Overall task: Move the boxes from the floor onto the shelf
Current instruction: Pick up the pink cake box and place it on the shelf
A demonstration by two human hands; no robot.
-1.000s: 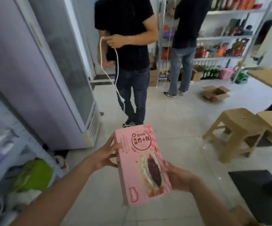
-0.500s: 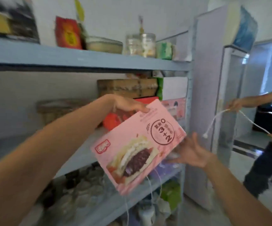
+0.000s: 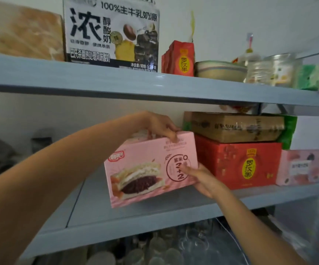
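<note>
A pink box (image 3: 145, 169) with a sandwich-cake picture stands on its long edge on the middle board of the pale blue shelf (image 3: 155, 213), just left of a red box. My left hand (image 3: 160, 125) grips its top edge from above. My right hand (image 3: 200, 178) presses flat against its front at the lower right corner. The box's right end sits close to the red box; whether they touch is unclear.
The red box (image 3: 239, 161) carries a brown carton (image 3: 237, 127); a small pink box (image 3: 302, 167) stands at the far right. The upper board (image 3: 116, 79) holds a milk carton case, red packets, bowls and jars. Glassware fills the level below. Bare board lies left of the pink box.
I turned from the floor to the shelf. The pink box went from held low in both hands, up tilted in the air, to standing on the middle board.
</note>
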